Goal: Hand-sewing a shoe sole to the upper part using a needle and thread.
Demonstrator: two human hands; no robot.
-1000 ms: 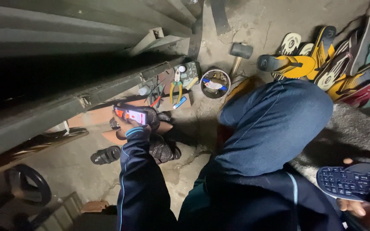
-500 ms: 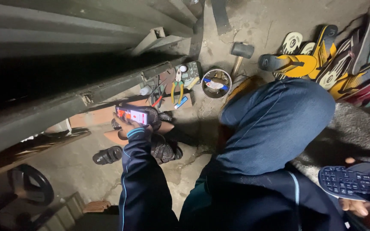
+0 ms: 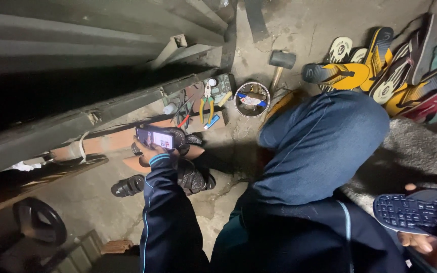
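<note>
Item: a slim dark rectangular smartphone with a lit screen, sitting left of frame centre. We log it in our left hand, which comes up from the lower middle of the frame in a dark blue sleeve with a light stripe; the fingers close around the phone's lower edge and back, gripping it. Its long axis runs nearly level across the picture, tipped slightly down to the right, screen facing up toward us. Our right hand is not visible; we cannot tell its state, so the left is the only hand near the phone. Just right of the phone lie dark ribbed work gloves, touching the sleeve. Above and right, on the concrete floor, we list yellow-handled pliers, a round metal tin holding small parts and a black rubber mallet with a wooden handle. A grey corrugated metal sheet fills the upper left. A heap of yellow, black and red flip-flops occupies the upper right. Our blue-clad bent knee fills the centre right.
</note>
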